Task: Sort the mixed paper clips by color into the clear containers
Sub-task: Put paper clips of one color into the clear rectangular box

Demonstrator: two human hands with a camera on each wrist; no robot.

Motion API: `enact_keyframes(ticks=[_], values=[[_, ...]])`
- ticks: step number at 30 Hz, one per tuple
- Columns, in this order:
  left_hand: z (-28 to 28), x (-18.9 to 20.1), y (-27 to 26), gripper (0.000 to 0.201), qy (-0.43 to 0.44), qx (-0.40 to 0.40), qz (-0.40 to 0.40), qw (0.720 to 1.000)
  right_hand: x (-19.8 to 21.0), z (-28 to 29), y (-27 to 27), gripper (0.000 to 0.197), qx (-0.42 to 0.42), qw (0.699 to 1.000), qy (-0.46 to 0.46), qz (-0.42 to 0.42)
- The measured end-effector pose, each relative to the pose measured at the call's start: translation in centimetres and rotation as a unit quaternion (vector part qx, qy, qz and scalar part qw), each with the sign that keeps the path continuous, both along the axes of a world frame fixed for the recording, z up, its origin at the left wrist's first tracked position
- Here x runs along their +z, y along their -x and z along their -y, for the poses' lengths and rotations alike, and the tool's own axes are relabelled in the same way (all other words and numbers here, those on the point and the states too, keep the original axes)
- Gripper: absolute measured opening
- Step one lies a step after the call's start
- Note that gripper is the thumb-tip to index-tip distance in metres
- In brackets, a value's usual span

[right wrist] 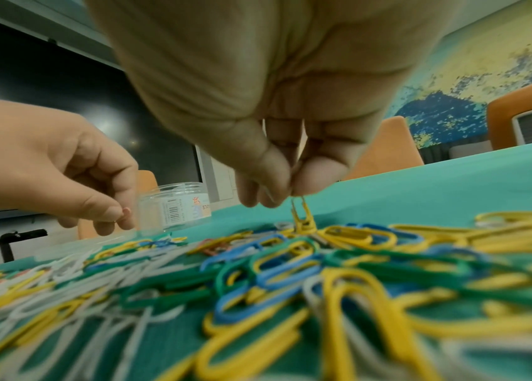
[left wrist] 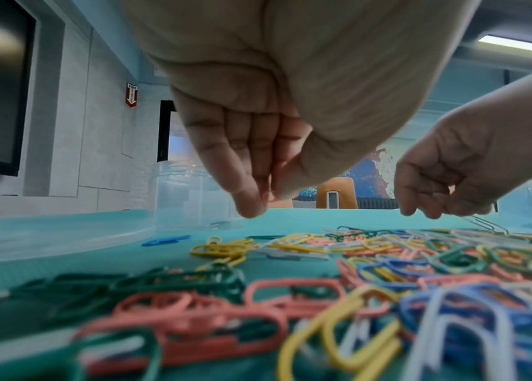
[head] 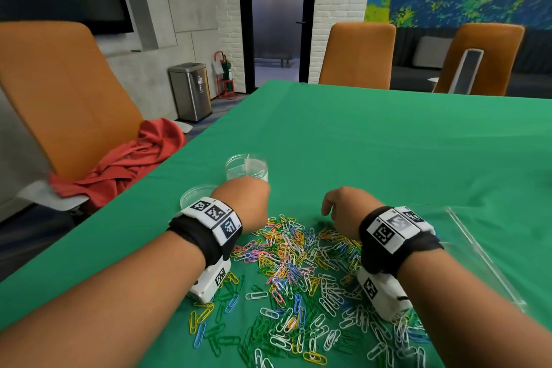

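Observation:
A loose pile of mixed paper clips (head: pixel 295 272) in yellow, green, blue, pink and white lies on the green table (head: pixel 388 152). My left hand (head: pixel 248 200) hovers over the pile's far left edge. Its thumb and fingertips (left wrist: pixel 251 206) are pressed together, and a bit of pink that looks like a pink clip (right wrist: pixel 126 211) shows between them. My right hand (right wrist: pixel 287 198) pinches a yellow clip (right wrist: pixel 302 217) and holds it upright, its lower end still touching the pile. A clear round jar (head: pixel 246 169) stands just beyond my left hand.
A clear round lid (head: pixel 194 194) lies left of the jar near the table's left edge. A flat clear plastic container (head: pixel 478 248) lies to the right of my right wrist. Orange chairs (head: pixel 358 54) stand around the table, one with a red cloth (head: pixel 125 164).

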State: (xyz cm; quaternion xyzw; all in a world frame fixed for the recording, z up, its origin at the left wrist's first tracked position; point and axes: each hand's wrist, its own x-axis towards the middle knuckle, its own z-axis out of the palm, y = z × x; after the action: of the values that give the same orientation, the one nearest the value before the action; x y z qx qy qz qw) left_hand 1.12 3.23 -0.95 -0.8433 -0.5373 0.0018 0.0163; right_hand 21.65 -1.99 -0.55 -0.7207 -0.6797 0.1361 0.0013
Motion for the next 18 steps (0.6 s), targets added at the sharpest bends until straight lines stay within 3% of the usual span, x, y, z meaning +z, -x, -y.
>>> enact_keyframes(ticks=[4, 7, 9, 12, 18], values=[[0.1, 0.1, 0.0, 0.033, 0.034, -0.017, 0.016, 0.999, 0.0, 0.0, -0.1, 0.045, 0.002, 1.0, -0.014, -0.002], [0.2, 0.4, -0.3, 0.018, 0.03, -0.013, -0.014, 0.999, -0.5, 0.0, 0.3, 0.03, 0.027, 1.0, 0.0, -0.014], [0.3, 0.3, -0.5, 0.02, 0.02, -0.007, -0.015, 1.0, -0.7, 0.2, 0.6, 0.016, 0.039, 0.999, 0.012, -0.019], [0.4, -0.1, -0.7, 0.027, 0.042, -0.01, -0.009, 0.999, -0.8, 0.2, 0.9, 0.016, 0.051, 0.999, 0.009, -0.016], [0.5, -0.1, -0.3, 0.014, 0.087, -0.049, 0.007, 0.995, -0.9, 0.3, 1.3, 0.021, 0.071, 0.997, -0.009, -0.01]])
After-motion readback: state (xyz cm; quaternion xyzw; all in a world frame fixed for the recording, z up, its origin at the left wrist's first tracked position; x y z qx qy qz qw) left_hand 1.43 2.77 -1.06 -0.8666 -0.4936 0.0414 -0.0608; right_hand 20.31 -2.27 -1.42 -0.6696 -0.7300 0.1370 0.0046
